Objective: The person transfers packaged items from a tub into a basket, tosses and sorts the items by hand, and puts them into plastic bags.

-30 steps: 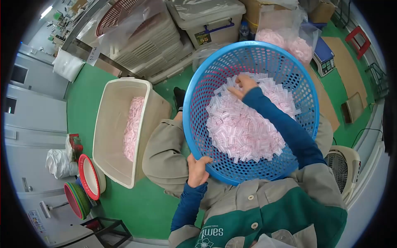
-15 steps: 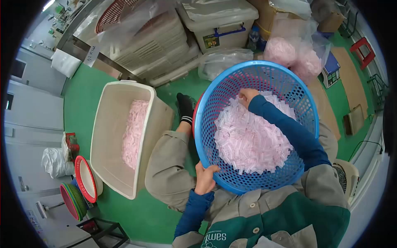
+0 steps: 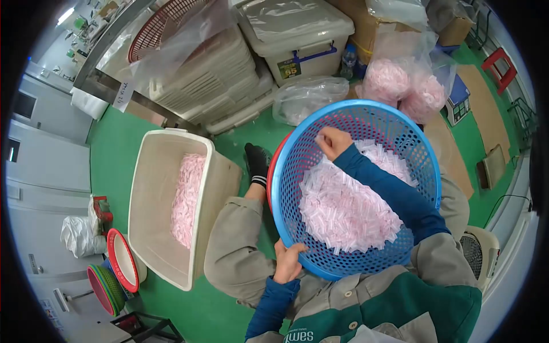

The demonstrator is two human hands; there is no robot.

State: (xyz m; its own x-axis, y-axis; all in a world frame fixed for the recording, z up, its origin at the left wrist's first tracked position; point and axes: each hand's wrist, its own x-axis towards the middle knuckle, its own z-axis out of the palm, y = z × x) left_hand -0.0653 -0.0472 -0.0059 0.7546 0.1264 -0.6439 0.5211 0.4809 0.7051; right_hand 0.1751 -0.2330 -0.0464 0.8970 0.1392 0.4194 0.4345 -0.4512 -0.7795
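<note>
A blue perforated basket [image 3: 276, 188] rests tilted over my lap, with a heap of small clear-pink plastic pieces [image 3: 349, 211] inside. My left hand [image 3: 287, 261] grips the near left rim, thumb over the edge. Above the far left side of the heap is my right hand [image 3: 333, 143], fingers curled together; a small translucent piece seems to stick out at its fingertips. Part of a red basket [image 3: 275, 166] shows beneath the blue one.
Left of my leg stands a beige tub [image 3: 151, 211] with pink pieces inside. Beyond the basket are a lidded box [image 3: 309, 60], an empty-looking clear bag [image 3: 309, 97] and bags of pink pieces [image 3: 386, 80]. A scale [image 3: 457, 103] sits at the right.
My right hand has lifted away from the heap toward the far left wall, its fingers curled. The basket appears lower in view, with my left hand still on its rim.
</note>
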